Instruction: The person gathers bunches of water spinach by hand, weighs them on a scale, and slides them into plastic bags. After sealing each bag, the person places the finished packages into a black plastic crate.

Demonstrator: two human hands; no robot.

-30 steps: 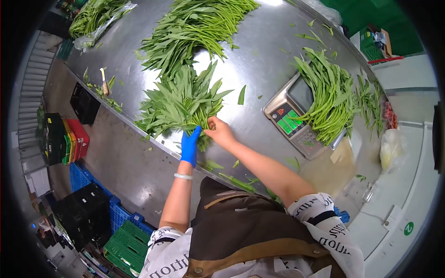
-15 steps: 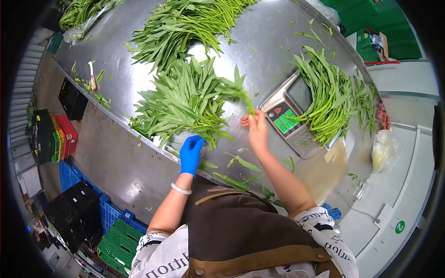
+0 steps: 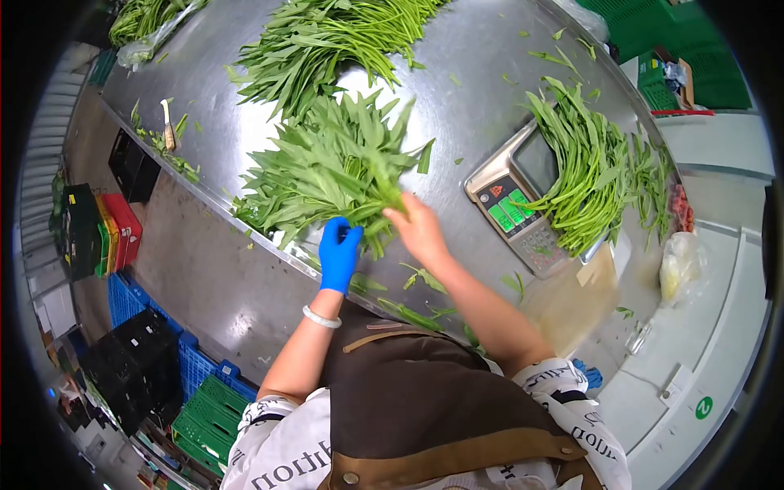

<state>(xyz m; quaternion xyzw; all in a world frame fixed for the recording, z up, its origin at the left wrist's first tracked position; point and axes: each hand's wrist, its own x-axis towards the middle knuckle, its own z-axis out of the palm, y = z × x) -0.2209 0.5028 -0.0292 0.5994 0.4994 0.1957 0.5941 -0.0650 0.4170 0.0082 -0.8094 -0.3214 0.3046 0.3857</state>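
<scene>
1. L hand [image 3: 339, 253], blue glove: fingers closed on stem end of bunch [image 3: 331, 167].
2. R hand [image 3: 418, 229], bare: laid on the same stem end, just right of L hand. Blurred; cannot tell if fingers grip or only press.
3. Bunch: long-leaf greens, lying flat on steel surface [image 3: 474, 90] near its front edge, leaves fanned up and left, stems toward the person.
4. Pile [image 3: 327, 33]: loose greens, same type, just behind the bunch at far side of surface.
5. Scale [image 3: 513, 202]: right of R hand, near but apart. Green display lit, digits too small to read. Pan carries a curved heap [image 3: 581, 167] of greens, tips hanging over front edge.
6. Scrap leaves [image 3: 425, 282] lie on surface between hands and body.

Containers:
- Clear bag [image 3: 131, 51], far left corner of surface: greens inside, spilling out of the open end.
- Bag [image 3: 678, 265], right of scale: pale contents, type n/a.
- Red crate [image 3: 126, 229] and black crate [image 3: 131, 167], floor level, left of surface: contents not visible.
- Blue crate [image 3: 122, 298]: a black crate stacked partly on it; contents hidden.
- Green crate [image 3: 204, 420], lower left: contents hidden.
- Green crate, top right [image 3: 657, 73]: holds small items, unclear.
</scene>
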